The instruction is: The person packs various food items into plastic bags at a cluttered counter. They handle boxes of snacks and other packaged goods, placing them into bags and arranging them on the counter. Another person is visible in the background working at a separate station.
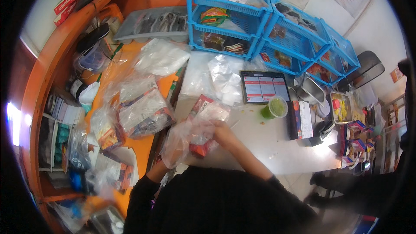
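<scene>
My right hand (221, 134) grips the edge of a thin clear plastic bag (182, 139) above the metal table. My left hand (175, 154) is partly hidden behind the bag, and its fingers show only dimly through the film. Beneath and just behind the bag lies a red food box (199, 149) with a printed paper slip (216, 112) on it. Farther back are stacks of clear plastic bags (198, 78) and silvery-white bags (226, 76). A tablet (266, 87) lies to their right, with a plastic cup of green drink (274, 108) in front of it.
Bagged boxes (146, 112) cover much of the orange counter (143, 146) at left. Blue plastic racks (227, 6) with packets stand at the back. A dark box with a slip (300, 120), a metal container (312, 89) and a tray of yellow packets (340, 107) are at right, near another person's dark sleeve (357, 185).
</scene>
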`<action>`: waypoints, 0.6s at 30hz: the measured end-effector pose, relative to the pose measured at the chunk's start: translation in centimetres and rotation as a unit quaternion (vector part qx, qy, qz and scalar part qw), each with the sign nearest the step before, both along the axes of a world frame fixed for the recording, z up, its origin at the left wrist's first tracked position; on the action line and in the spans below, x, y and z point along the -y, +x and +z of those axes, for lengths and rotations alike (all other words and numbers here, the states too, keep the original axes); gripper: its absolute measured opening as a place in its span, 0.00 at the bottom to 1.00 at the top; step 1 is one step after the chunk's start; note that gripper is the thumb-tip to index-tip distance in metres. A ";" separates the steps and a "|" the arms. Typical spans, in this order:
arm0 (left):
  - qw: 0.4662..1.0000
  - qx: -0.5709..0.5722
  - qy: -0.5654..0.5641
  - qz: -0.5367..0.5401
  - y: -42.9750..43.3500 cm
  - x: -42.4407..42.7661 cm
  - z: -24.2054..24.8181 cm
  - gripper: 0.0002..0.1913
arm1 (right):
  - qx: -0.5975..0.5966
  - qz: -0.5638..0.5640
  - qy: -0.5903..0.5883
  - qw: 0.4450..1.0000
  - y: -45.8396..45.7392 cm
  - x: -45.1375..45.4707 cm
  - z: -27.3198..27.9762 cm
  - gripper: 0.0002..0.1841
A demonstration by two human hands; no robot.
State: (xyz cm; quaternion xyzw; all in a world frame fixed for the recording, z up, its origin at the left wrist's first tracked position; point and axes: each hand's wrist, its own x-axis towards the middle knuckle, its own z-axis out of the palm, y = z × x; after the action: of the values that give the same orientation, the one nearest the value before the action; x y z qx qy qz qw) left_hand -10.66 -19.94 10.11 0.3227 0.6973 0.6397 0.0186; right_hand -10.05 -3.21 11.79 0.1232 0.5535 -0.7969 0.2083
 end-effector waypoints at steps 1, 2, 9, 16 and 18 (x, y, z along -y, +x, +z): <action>0.995 -0.045 -0.066 0.063 0.0 -0.2 -0.3 0.11 | 0.035 0.035 0.052 0.997 0.0 -0.4 0.2 0.14; 0.981 -0.119 -0.102 0.118 0.0 -0.4 -0.7 0.10 | -0.002 0.048 0.047 0.998 0.1 -0.8 0.3 0.12; 0.959 -0.001 -0.279 0.052 -0.2 -0.8 -1.8 0.09 | -0.312 0.049 0.223 0.922 0.5 -1.2 -0.4 0.06; 0.965 0.257 0.040 0.037 -0.2 -1.0 -3.7 0.05 | -0.165 -0.008 0.153 0.974 -0.1 -0.5 -1.8 0.05; 0.976 0.201 0.083 0.029 -0.4 -0.9 -4.4 0.06 | -0.205 -0.066 0.134 0.967 0.0 0.0 -2.0 0.06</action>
State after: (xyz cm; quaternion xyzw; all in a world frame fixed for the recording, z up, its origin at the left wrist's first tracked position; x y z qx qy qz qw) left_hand -11.02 -19.09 5.66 0.1676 0.6332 0.7472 0.1125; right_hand -10.09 -3.25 9.77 0.0200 0.6768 -0.7357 0.0190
